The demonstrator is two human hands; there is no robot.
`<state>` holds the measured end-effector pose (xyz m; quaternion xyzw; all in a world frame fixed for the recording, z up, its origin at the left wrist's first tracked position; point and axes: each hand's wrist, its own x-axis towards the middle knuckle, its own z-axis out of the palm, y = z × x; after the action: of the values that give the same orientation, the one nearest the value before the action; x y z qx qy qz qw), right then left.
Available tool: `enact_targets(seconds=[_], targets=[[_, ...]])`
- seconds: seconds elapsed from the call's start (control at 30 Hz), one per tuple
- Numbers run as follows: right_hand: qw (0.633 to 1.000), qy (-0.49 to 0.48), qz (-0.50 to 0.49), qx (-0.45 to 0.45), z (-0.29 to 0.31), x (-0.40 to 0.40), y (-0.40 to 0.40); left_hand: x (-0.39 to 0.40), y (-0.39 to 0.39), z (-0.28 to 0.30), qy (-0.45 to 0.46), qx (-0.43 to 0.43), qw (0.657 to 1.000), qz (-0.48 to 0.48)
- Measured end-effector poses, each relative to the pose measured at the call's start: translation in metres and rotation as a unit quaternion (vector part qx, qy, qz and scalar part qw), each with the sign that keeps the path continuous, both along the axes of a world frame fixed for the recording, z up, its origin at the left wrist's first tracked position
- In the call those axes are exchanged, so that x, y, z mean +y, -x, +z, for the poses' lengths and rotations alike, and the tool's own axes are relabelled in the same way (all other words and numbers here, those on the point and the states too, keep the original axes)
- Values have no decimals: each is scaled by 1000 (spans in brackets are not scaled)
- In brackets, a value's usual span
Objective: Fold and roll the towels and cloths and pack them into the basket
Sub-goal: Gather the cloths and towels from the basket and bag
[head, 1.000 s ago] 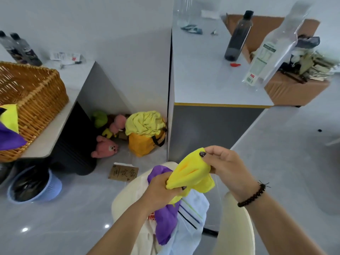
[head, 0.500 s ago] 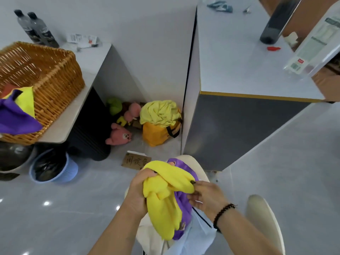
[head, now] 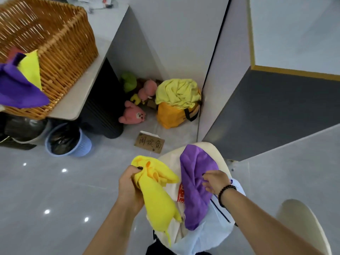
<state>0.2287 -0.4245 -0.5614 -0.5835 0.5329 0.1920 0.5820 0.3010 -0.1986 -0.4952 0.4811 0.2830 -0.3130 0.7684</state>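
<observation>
My left hand (head: 129,186) grips a bunched yellow cloth (head: 158,196) that hangs down below it. My right hand (head: 214,181) pinches a purple cloth (head: 195,173) lying on a cream chair (head: 213,151), on top of a white cloth with red print (head: 181,193) and a pale blue striped cloth (head: 206,234). The wicker basket (head: 60,45) stands on a low white table at the upper left. A purple cloth (head: 16,89) and a yellow cloth (head: 32,68) hang over its near rim.
A grey counter with a yellow edge (head: 276,111) rises at the right. On the floor between table and counter lie plush toys (head: 133,113), a yellow bag stuffed with cloth (head: 176,102) and a cardboard sign (head: 150,144). A blue bin (head: 68,140) stands under the table. A second cream chair (head: 303,225) is at the lower right.
My right hand let go of the yellow cloth and took hold of the purple cloth on the chair. My left hand carried the yellow cloth to the left. The view tilted down and left.
</observation>
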Motion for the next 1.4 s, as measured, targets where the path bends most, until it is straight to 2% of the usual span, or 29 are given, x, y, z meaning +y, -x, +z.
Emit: enact_targets(seconds=[0.1,0.17,0.4,0.57,0.7,0.83,0.9,1.0,1.07,1.17,1.23,1.27,1.33,1.4], targets=[[984,104,136,52,-48,2,-8,11,-3,-17,-61,12,995,-76],[968,139,197,69,-72,10,-10,15,-4,-28,-93,6,990,-102],[968,129,208,45,-130,46,7,29,4,-62,-158,4,976,-150],[962,129,239,33,-137,46,22,29,16,-85,-158,68,975,-143],[957,193,214,-44,-100,31,17,16,23,-85,-149,89,977,-124],[950,199,155,-187,-24,13,18,1,26,-71,-104,114,983,-101],[954,151,108,-236,16,5,21,-7,25,-58,-73,116,985,-100],[945,25,57,-321,79,2,23,-18,20,-40,-46,92,991,-88],[926,-70,-1,-371,109,2,24,-24,15,-29,-41,71,993,-80],[887,-178,-36,-424,147,12,21,-33,9,-10,-10,39,993,-115],[878,-226,-74,-415,149,17,17,-40,10,2,28,27,988,-151],[889,-193,-53,-411,142,20,16,-43,12,7,57,25,984,-165],[923,-33,15,-382,124,28,12,-46,17,8,90,28,980,-177],[932,67,64,-350,102,35,10,-45,22,1,100,33,978,-178]])
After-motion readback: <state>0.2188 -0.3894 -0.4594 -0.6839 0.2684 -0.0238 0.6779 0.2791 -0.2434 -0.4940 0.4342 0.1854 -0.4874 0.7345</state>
